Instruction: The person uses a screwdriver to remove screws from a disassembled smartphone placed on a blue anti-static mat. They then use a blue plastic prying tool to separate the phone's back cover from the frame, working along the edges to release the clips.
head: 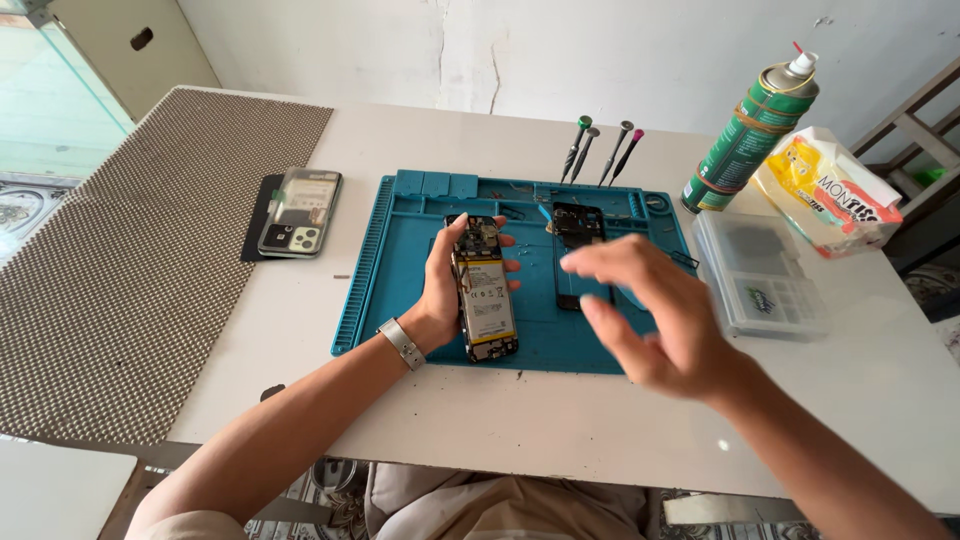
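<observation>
left hand (440,290) clamps the opened black smartphone with exposed white battery (486,300) above the teal silicone repair mat (400,270) | right hand (650,320) blurred, empty, fingers spread — hovering near | advice: keep phone level, gripped by edges — off the battery

My feed: bright, even daylight; soft shadows under both hands; right hand (650,315) motion-blurred; left hand (440,290) sharp; edges bowed.

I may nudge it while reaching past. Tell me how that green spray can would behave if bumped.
The spray can stands upright, tall and narrow, so it would probably tip easily. Being round, it would likely roll across the table once down. Its thin nozzle straw looks apt to bend.
</observation>
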